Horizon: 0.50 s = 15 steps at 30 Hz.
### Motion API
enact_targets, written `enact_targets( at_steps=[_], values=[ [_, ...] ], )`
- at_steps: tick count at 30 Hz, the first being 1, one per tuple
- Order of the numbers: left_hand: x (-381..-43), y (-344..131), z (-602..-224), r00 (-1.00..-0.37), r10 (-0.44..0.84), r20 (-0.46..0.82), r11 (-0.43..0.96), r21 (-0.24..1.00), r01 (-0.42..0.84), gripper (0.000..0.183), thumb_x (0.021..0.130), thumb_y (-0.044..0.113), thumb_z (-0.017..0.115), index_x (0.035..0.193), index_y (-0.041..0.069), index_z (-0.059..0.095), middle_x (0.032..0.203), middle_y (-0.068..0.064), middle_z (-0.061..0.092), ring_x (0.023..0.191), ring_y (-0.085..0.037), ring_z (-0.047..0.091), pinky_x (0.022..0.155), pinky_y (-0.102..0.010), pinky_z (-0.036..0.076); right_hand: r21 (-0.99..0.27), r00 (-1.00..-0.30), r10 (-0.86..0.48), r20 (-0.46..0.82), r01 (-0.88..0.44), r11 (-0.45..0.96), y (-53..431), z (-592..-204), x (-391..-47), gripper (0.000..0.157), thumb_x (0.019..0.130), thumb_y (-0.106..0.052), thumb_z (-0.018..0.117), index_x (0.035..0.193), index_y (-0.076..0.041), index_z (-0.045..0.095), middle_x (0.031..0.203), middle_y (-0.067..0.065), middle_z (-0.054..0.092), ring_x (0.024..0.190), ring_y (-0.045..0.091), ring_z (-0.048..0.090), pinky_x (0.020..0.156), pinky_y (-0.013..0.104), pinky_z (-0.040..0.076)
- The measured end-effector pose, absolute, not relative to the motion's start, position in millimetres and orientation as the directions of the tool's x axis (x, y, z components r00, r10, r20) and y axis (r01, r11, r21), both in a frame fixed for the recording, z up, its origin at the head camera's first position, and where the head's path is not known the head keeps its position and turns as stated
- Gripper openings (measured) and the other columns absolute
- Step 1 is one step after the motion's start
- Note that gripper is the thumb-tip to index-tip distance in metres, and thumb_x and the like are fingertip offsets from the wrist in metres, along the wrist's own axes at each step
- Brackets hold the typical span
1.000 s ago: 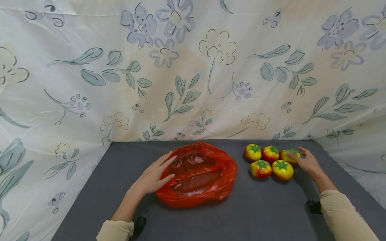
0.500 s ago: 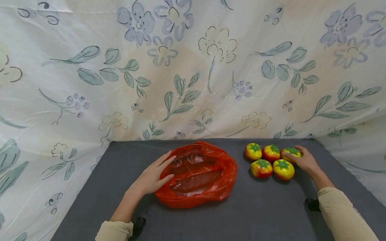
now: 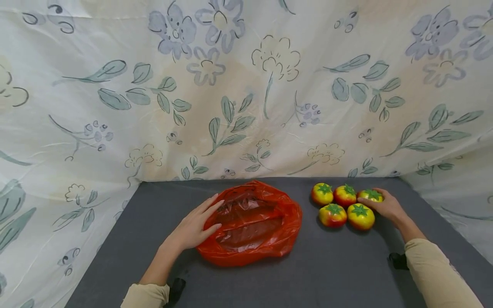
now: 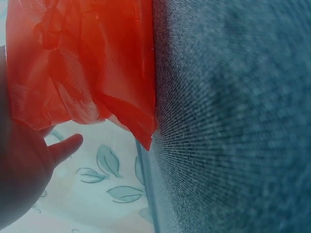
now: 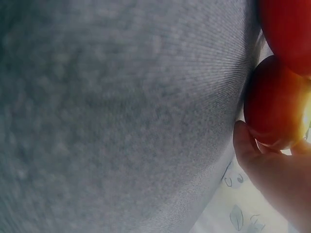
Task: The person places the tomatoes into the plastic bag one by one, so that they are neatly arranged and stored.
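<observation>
A red plastic bag [image 3: 250, 222] lies on the dark tabletop, its wide mouth facing up. My left hand [image 3: 192, 226] rests on its left rim with fingers extended; in the left wrist view, red film [image 4: 82, 63] covers most of those fingers. Several red-and-yellow tomatoes with green leafy tops, apparently artificial, are grouped right of the bag. At the back right of the group, my right hand [image 3: 389, 207] grips a tomato [image 3: 370, 195], thumb on its near side and fingers behind. The right wrist view shows fingers curled around this tomato's [image 5: 272, 104] lower side.
Beside the gripped tomato sit a back-middle tomato [image 3: 344, 196], a back-left one, a front-left tomato [image 3: 333, 216] and a front-right tomato [image 3: 360, 217], nearly touching. A floral cloth [image 3: 231, 107] hangs behind and along both sides of the grey table [image 3: 308, 278].
My right hand has come in from above the back-right tomato and its fingers have closed around it. The left hand and the bag have stayed in place.
</observation>
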<state>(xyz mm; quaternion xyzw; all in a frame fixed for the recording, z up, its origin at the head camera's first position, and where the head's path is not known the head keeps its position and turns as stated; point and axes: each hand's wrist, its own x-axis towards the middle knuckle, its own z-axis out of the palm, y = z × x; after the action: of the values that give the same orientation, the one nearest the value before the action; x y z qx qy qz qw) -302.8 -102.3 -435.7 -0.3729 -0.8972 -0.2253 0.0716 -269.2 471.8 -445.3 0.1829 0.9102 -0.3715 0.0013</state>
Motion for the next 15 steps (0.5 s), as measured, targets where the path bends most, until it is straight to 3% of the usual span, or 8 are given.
enact_targets(
  at_steps=[15],
  values=[
    [-300.8,-102.4,-435.4,-0.711,0.635,0.302,0.614,0.361,0.702,0.068,0.088,0.026,0.069,0.147,0.012,0.038,0.154,-0.008,0.026,0.138,-0.03,0.029,0.103,-0.054,0.032,-0.708,-0.925,0.358,-0.128,0.338,0.62,471.2,-448.4,-264.9,0.105,0.088,-0.061,0.054,0.145,0.013,0.006,0.137,0.044,0.016,0.116,0.054,0.029,0.096,0.065,0.028]
  ],
)
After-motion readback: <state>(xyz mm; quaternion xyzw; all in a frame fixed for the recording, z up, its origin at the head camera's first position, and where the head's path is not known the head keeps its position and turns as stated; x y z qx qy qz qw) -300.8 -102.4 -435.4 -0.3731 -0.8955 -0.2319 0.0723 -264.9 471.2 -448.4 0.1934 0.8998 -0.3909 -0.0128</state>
